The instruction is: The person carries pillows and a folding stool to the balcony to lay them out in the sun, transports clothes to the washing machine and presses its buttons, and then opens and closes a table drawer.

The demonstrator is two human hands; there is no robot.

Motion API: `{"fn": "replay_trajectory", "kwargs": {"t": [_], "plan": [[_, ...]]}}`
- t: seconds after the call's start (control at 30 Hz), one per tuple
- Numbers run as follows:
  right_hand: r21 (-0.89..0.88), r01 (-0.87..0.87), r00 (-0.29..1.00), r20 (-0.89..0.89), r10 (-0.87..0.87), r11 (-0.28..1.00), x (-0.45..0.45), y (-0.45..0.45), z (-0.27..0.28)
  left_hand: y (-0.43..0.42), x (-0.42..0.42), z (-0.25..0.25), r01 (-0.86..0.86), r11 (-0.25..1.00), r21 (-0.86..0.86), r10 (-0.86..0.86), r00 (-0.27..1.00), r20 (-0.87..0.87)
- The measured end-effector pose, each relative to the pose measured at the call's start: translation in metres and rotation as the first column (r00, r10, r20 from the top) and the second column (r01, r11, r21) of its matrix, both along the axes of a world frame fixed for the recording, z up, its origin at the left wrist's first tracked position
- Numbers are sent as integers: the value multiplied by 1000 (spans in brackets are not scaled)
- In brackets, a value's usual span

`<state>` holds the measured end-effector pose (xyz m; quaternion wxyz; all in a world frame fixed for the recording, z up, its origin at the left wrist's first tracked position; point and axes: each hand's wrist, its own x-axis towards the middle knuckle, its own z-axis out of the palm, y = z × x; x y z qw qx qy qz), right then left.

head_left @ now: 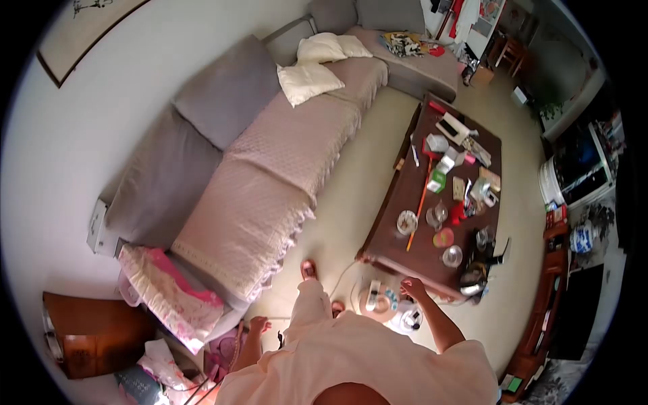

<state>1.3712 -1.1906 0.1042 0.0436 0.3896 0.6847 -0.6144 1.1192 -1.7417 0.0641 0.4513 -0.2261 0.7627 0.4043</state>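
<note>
My left hand (258,325) hangs beside my light trousers, its fingers loosely bent and a little apart, with nothing visible in them. Nearest to it are the corner of the sofa (229,250) and a pink bag-like thing (224,347) on the floor. On the other side, my right hand (413,288) is held out near the front edge of the dark wooden coffee table (391,256). Its fingers are loosely curled and no object shows in them. Just left of and below that hand stands a round beige stool-like thing (378,304) with small items on it.
Cups, boxes and a glass ashtray (407,222) crowd the coffee table, with a long orange stick (420,202) among them. White cushions (310,82) lie on the sofa. A pale cable (344,273) runs across the floor. A TV cabinet (540,324) lines the right wall.
</note>
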Motion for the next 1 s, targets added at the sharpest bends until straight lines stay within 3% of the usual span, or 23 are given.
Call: {"fn": "replay_trajectory", "kwargs": {"t": [0.13,0.17,0.2,0.23,0.27,0.3,0.33,0.37,0.43,0.47,0.5,0.57,0.67,0.77,0.93,0.97,1.0], "plan": [[57,76,996,38,-78,996,-91,68,-7,42,-118,-33,36,994,-101,-23,992,124],[72,102,993,48,-106,992,-114,83,-1,61,-155,-38,4,997,-79,4,995,100],[48,171,980,98,-175,984,-130,97,-6,72,-194,-68,-170,982,85,159,980,124],[19,240,957,162,-240,971,-133,102,-17,84,-237,-95,53,996,77,-57,998,40],[-32,291,942,187,-280,956,-141,101,-12,136,-268,-61,-40,997,67,41,999,-5],[-39,201,932,316,-179,979,-144,101,-13,145,-318,-111,361,932,38,-354,926,-128],[-138,170,922,371,-108,976,-140,104,-31,172,-352,-121,422,899,118,-369,873,-319],[-168,158,922,379,-84,973,-145,100,-16,219,-382,-99,224,957,184,-172,949,-263],[-231,211,911,398,-106,950,-153,107,1,312,-442,-66,178,935,305,-103,963,-247],[-221,331,901,363,-238,917,-163,107,12,355,-470,-65,181,922,342,-98,964,-246],[-236,343,915,305,-266,909,-152,111,-9,398,-497,-64,182,908,376,-93,966,-242],[-239,378,876,405,-263,894,-164,132,-1,491,-534,-28,137,903,408,-67,981,-182],[-259,398,837,496,-232,880,-201,191,-5,616,-580,-32,95,866,492,-5,983,-181],[-262,406,815,537,-217,876,-245,288,-14,729,-622,-55,133,846,517,-33,980,-198],[-320,381,856,478,-199,868,-337,499,-26,877,-678,-85,27,893,449,20,995,-101],[-50,-149,857,492,154,988,-347,563,-52,902,-688,-85,-3,899,438,52,994,-101],[-255,149,970,224,-91,955,-388,610,-46,924,-700,-93,-33,889,458,80,993,-82]]}}
